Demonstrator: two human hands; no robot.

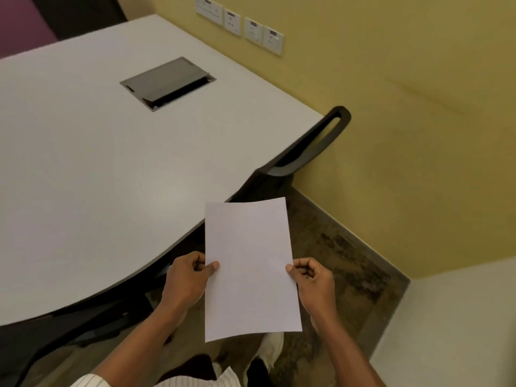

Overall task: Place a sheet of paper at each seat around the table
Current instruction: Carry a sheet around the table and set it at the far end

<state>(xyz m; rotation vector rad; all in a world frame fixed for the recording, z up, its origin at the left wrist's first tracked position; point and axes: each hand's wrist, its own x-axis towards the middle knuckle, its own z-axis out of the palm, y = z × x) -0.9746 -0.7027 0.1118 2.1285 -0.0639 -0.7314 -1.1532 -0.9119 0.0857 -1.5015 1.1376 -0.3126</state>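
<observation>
A white sheet of paper (250,268) is held upright in front of me, just off the near right edge of the white table (111,169). My left hand (187,280) pinches its left edge with the thumb on top. My right hand (312,280) pinches the right edge the same way. Whether this is a single sheet or a thin stack cannot be told. No paper lies on the visible table top.
A dark cable box (167,82) is set into the table's middle. A black chair (310,143) is tucked in at the right end against the yellow wall (405,79). Wall sockets (240,23) sit above. Another dark chair (83,322) is under the near edge.
</observation>
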